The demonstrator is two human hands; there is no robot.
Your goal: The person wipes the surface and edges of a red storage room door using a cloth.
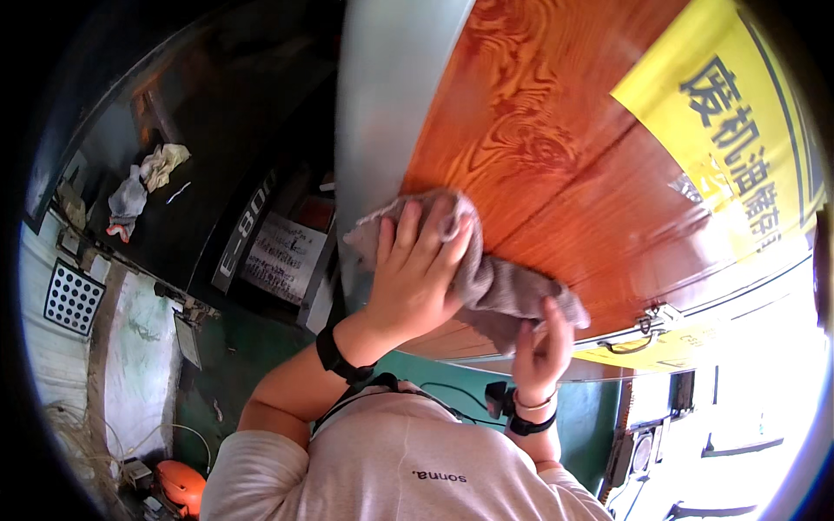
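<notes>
A grey-brown cloth (521,286) lies bunched against a glossy wood-grain panel (508,150) and overlaps the pale metal edging (374,130) on its left. My left hand (420,273), fingers spread, presses on the cloth's left part, with a fold of it by the thumb and index finger. At the cloth's lower right end is my right hand (544,345), its raised fingers against the fabric; how tightly they hold is partly hidden. Black bands circle both wrists. A yellow sign (736,124) with large dark characters is fixed to the panel's right side.
A metal latch (659,320) sits on the panel's lower right edge. Left of the panel stands a dark machine housing (215,137) with two crumpled gloves (128,202) on it. An orange rounded object (180,485) and loose cables are at the lower left.
</notes>
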